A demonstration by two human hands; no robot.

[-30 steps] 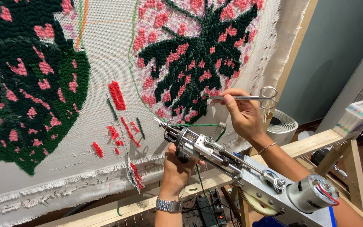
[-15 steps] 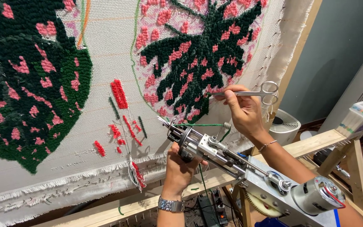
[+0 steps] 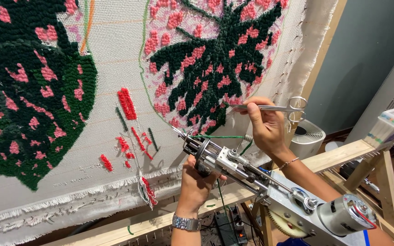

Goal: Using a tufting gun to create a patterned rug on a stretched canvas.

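Step in hand: trimming at the lower edge of the dark green and pink tufted motif point(image 3: 215, 59); judged from the pose, tufting is paused while the scissors work.
Left hand point(image 3: 197, 182): fingers curled shut around the front grip of the tufting gun point(image 3: 270, 189), holding it clear, just below the cloth.
Right hand point(image 3: 265, 127): fingers pinched on the slim steel scissors point(image 3: 270, 107), blades pointing left, tips at the pile; whether the blades stand apart cannot be told.
Next move calls for: a steady tip held shallow, so only loose pile is cut and the backing stays whole.
Tufting gun: bare metal frame, needle at the front pointing up-left, cylindrical motor point(image 3: 345, 214) at the near right; green yarn point(image 3: 220, 136) runs to the needle.
Backing cloth point(image 3: 110, 59): off-white open weave, stretched flat, frayed lower hem.
Pile: dense, looped, soft; red test strokes point(image 3: 126, 104) left of the gun.
Frame point(image 3: 338, 157): pale wooden rail.
Wristwatch point(image 3: 186, 222): metal band, left wrist.
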